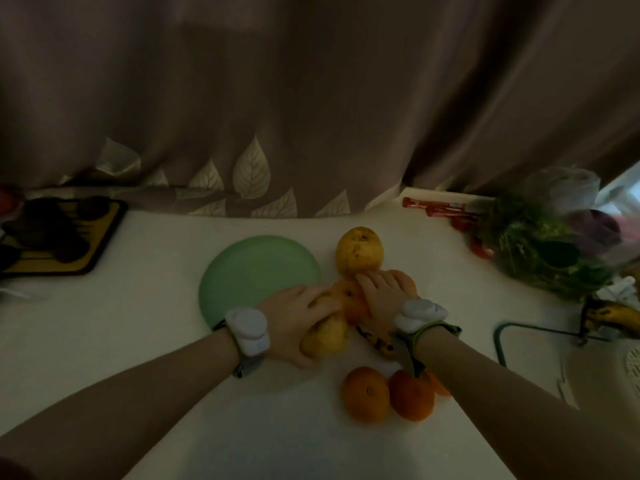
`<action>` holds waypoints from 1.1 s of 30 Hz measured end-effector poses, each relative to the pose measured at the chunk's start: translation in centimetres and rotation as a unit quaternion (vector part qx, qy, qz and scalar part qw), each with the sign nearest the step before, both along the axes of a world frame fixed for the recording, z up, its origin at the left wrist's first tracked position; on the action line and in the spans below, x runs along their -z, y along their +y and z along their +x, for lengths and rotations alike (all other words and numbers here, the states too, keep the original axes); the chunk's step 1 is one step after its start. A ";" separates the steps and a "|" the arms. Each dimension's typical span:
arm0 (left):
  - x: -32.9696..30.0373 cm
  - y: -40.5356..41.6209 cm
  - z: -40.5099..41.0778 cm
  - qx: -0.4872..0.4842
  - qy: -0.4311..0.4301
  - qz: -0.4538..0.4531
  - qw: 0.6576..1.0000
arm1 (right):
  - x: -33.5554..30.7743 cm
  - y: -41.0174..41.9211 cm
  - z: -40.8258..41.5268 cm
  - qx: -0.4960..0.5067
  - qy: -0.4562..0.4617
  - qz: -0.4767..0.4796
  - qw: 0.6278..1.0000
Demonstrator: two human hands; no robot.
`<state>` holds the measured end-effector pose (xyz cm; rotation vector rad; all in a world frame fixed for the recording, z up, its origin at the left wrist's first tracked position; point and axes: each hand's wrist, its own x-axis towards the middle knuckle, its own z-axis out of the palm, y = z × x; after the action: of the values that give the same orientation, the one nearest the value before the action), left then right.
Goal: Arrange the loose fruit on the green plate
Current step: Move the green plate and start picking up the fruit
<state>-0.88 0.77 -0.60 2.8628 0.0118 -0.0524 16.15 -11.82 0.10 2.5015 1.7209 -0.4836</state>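
Note:
An empty green plate [252, 268] lies on the white table. Right of it stands a yellow pear [360, 251]. My left hand [294, 320] is closed over a second yellow pear [327, 339] just off the plate's right rim. My right hand [379, 299] rests on an orange [348, 299]; another orange [407, 280] shows past its fingers, and a spotted banana [375, 342] lies partly hidden under the wrist. Two more oranges [367, 393] [412, 394] sit nearer to me, with a third partly hidden behind my right forearm.
A dark tray [52, 237] with dark round items sits at the left. Red packets [436, 206] and a bag of greens [547, 244] crowd the back right. Another banana [613, 318] lies by a wire rack [502, 341]. A curtain hangs behind the table.

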 end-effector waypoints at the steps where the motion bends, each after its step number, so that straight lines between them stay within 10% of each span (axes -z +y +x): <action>1: -0.2 0.7 -0.6 -0.041 -0.014 -0.010 0.999 | 0.2 0.2 -0.2 -0.006 0.000 -0.013 1.000; 9: 1.5 4.0 -2.7 -0.357 -0.036 -0.160 0.920 | 0.6 2.8 -0.6 0.000 -0.012 -0.101 0.995; 33: 1.9 9.9 -4.8 -0.407 0.040 -0.097 0.907 | -2.2 8.8 -7.1 0.155 0.200 0.095 0.963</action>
<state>-5.73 10.65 -2.45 2.4288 1.1288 -0.0006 9.08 -3.00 2.26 3.0006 1.5477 -0.9487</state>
